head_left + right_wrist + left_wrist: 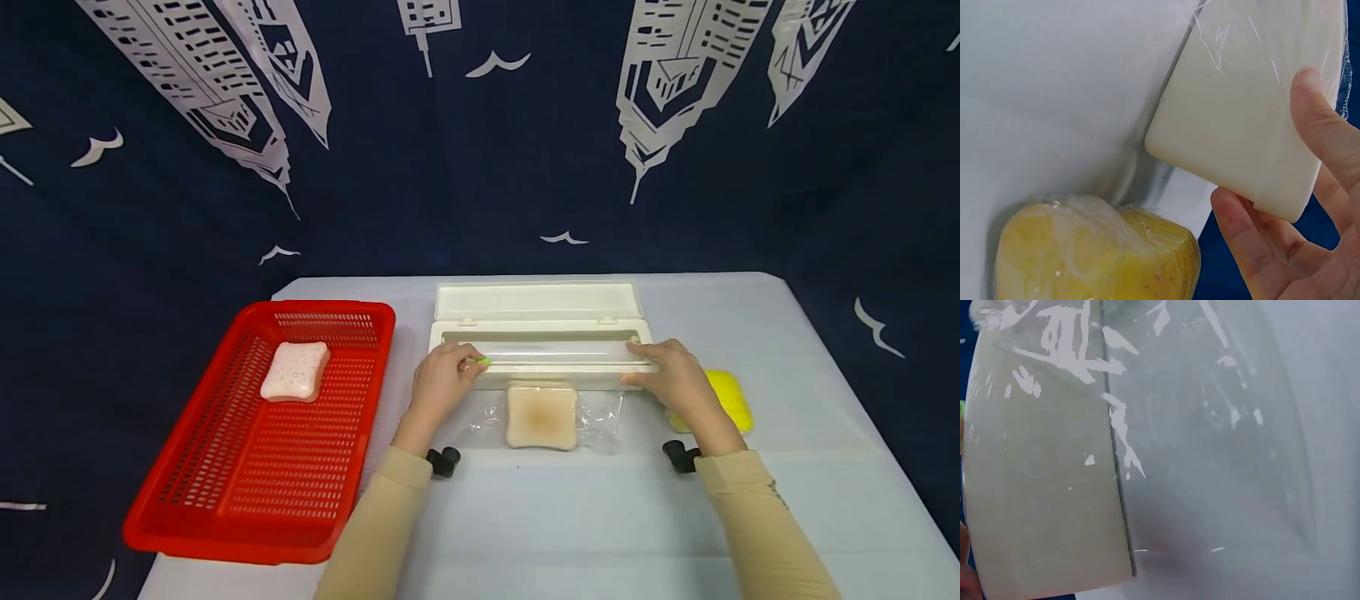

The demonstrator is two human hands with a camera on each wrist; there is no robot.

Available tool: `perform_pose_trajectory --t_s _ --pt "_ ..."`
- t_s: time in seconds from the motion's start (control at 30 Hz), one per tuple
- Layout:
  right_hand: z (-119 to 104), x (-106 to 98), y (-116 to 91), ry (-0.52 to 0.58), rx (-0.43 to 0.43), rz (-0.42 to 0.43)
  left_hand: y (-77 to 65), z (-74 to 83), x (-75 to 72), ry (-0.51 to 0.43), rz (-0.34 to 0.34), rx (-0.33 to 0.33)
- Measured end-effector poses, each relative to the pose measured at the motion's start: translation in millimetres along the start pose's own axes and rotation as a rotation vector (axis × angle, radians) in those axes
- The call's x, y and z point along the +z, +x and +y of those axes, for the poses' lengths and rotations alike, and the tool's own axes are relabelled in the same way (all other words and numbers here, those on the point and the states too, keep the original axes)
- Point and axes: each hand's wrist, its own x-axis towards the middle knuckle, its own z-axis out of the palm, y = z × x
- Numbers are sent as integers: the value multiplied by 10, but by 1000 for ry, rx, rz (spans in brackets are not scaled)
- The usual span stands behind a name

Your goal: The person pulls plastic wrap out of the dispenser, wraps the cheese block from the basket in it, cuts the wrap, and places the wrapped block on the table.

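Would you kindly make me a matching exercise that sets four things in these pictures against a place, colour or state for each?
Things:
1. box
2. basket
3. speckled slice
4. browned slice

Places, colours or states:
A. inside the basket
B. lid open
C. just in front of the box
D. red

Right pairs: 1-B, 2-D, 3-A, 4-C
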Motion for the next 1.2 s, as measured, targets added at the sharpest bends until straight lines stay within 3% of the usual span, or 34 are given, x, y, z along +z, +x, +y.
perform_pose_trajectory --t_s 0.2,0.33,0.47,0.67,0.83,1.0,1.2 --pt "13 -32 -31 7 20 1 -97 -11 12 -41 111 -37" --pt "29 -10 -15 -6 26 4 -168 19 110 -154 218 -97" --pt "44 5 -10 -1 27 10 -205 71 164 -257 263 -157" --pt "35 2 -14 3 19 16 -191 122 107 -278 232 -223" --pt "10 5 -12 -8 10 15 -176 76 39 -257 192 -253" --pt "0 2 -7 -8 10 2 -192 -75 -59 -257 193 -271" --pt "0 -28 -17 -1 28 -12 -224 -291 -75 -390 203 -248"
